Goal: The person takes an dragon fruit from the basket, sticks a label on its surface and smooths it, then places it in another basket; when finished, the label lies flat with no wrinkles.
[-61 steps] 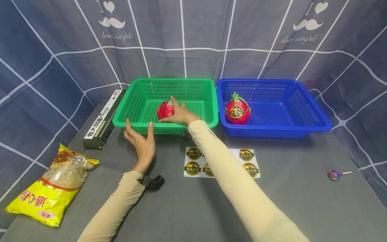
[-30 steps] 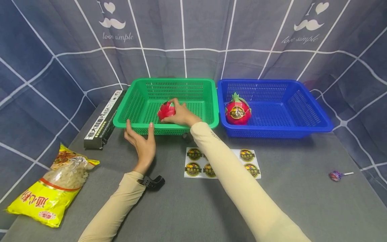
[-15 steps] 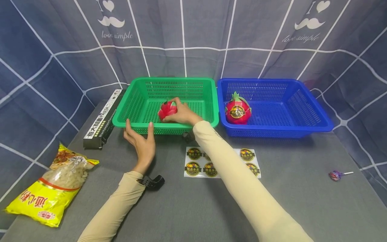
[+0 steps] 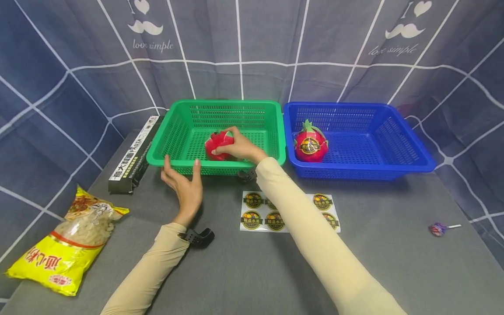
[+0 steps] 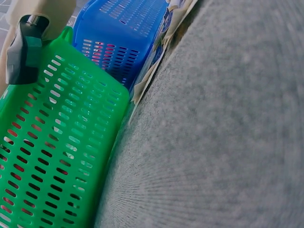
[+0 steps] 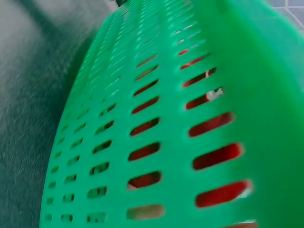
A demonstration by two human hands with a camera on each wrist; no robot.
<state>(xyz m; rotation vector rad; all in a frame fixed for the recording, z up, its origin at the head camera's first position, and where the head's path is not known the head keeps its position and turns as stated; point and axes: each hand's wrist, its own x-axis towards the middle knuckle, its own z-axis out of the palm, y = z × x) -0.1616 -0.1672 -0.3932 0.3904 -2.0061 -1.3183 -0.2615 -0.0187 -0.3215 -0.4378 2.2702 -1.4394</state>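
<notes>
In the head view, my right hand [image 4: 242, 148] reaches over the front rim of the green basket [image 4: 157, 159] and grips a red dragon fruit [image 4: 215, 142] with thumb and fingers. Part of that fruit is hidden behind the hand. My left hand [image 4: 187, 192] is at the basket's front left, thumb spread from the fingers, its fingertips touching the front rim. Red patches of fruit show through the slots of the green basket wall [image 6: 175, 142] in the right wrist view. Another dragon fruit [image 4: 310, 142], with a round sticker facing front, stands in the blue basket [image 4: 370, 167].
A sheet of round stickers [image 4: 252, 210] lies under my right forearm. To the left are a black pasta box [image 4: 134, 155] and a yellow bag of macaroni [image 4: 64, 249]. On the right of the grey table [image 4: 244, 271] lies a lollipop [image 4: 438, 229].
My right hand has shifted slightly to the right, and the dragon fruit in its grip has turned a little. The left hand has stayed at the rim.
</notes>
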